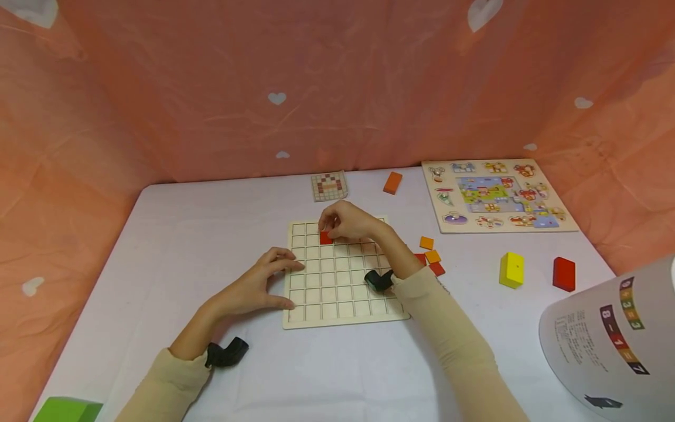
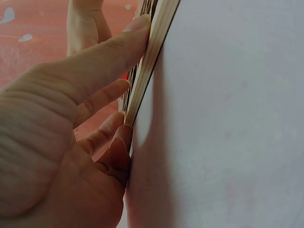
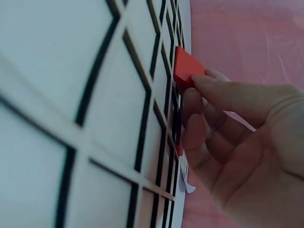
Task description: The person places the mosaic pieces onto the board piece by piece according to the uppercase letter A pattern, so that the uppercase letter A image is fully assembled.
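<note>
A red square tile (image 3: 187, 66) is pinched between the thumb and fingers of my right hand (image 1: 352, 221), tilted against the upper part of a wooden grid board (image 1: 334, 278). Below those fingers, the right wrist view shows a bit of another red piece (image 3: 179, 149), mostly hidden. My left hand (image 1: 258, 284) lies along the board's left edge, thumb and fingertips spread apart and touching the rim. In the left wrist view, the thumb (image 2: 114, 54) lies over the board's edge (image 2: 152, 61).
Behind the board lie a pattern card (image 1: 329, 186) and an orange block (image 1: 392, 183). Several orange and red tiles (image 1: 432, 256) sit by the right forearm. Further right are a knob puzzle (image 1: 432, 193), a yellow block (image 1: 511, 270), a red block (image 1: 564, 274) and a white tub (image 1: 580, 328). A green block (image 1: 68, 410) is front left.
</note>
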`<state>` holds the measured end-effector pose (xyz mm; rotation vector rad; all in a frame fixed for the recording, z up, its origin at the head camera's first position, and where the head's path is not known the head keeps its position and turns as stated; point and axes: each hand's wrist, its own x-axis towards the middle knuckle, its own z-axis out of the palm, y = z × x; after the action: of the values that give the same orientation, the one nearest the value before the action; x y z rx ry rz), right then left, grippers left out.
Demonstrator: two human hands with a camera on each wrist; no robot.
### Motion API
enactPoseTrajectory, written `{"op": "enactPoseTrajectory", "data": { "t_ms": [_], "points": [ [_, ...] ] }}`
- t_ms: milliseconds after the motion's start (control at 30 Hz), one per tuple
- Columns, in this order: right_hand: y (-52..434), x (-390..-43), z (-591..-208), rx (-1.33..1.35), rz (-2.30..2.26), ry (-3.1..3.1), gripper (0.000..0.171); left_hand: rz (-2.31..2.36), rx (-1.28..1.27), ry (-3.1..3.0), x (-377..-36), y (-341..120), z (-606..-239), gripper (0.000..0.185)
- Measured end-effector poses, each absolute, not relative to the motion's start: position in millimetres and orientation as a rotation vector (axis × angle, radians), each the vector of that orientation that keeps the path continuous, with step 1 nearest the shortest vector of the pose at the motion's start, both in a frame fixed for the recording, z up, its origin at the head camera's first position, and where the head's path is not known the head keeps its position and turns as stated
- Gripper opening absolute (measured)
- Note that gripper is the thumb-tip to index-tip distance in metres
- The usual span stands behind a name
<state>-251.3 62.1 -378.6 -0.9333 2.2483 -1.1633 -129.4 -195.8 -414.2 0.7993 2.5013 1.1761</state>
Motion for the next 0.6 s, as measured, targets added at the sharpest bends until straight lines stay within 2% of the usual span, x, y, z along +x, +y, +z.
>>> {"op": "enactPoseTrajectory", "data": {
  "t_ms": [133, 333, 600],
  "points": [
    [62, -251, -379, -0.924, -1.149, 2.269, 0.011, 1.169, 0.8, 2.503, -130, -196, -414, 0.069],
    [74, -250, -378, -0.941, -1.17, 2.295, 0.016, 1.174, 0.798, 2.502, -129, -196, -413, 0.069],
    [148, -241, -370, -0.849, -1.254, 2.227, 0.028, 1.188, 0.79, 2.491, -128, -195, -412, 0.069]
  ]
}}
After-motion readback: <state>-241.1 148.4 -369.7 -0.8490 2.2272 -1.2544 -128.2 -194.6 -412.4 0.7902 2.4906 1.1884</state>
